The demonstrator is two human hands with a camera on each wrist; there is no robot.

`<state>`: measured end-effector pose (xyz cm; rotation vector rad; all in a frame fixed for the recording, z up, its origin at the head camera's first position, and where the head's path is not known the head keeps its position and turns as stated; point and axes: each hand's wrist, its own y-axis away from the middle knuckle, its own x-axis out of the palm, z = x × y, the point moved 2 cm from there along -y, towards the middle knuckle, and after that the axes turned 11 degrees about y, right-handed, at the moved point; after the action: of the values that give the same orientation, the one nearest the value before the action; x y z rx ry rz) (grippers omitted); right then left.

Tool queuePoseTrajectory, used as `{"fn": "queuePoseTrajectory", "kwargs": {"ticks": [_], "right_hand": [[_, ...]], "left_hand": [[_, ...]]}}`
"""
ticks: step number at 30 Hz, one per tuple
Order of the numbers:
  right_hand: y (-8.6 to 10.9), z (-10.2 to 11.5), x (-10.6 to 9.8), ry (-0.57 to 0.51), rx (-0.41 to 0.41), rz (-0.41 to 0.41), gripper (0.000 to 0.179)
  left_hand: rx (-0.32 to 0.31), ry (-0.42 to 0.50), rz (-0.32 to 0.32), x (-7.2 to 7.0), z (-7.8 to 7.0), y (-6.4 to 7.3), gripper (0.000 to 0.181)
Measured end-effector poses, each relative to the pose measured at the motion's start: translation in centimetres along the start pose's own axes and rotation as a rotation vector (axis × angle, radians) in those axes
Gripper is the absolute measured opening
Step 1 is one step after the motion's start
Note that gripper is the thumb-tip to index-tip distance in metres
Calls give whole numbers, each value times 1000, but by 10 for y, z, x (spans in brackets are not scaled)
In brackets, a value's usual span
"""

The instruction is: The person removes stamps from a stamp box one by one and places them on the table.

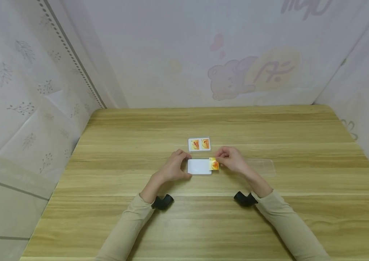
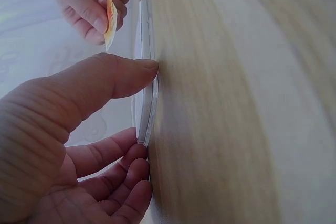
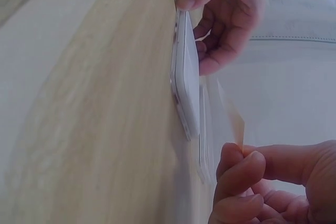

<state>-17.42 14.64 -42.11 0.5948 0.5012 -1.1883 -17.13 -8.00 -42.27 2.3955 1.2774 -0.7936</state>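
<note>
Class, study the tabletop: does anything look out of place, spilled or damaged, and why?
Nothing stands out: no spill or damage shows. The left hand grips the white case, the right hand pinches a yellow card, and a clear sheet lies farther right.

No lettering can be read for certain.
Purple script (image 1: 306, 7) on the pale backdrop (image 1: 158, 54) is faint; marks on the orange sticker (image 1: 214, 164) and two-picture card (image 1: 200, 144) are too small.

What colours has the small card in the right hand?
The card is yellow and orange-red, best seen in the head view.
</note>
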Motion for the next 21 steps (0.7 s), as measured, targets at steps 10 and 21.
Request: {"fn": "queuePoseTrajectory", "kwargs": {"ticks": [10,21], "right_hand": [[3,-9,-7,5,27,-16,7],[7,-14,-13,5,32,-20,8]], "left_hand": [[0,-4,4,1,4,-1,52],[3,-12,-1,2,4,-1,53]]}}
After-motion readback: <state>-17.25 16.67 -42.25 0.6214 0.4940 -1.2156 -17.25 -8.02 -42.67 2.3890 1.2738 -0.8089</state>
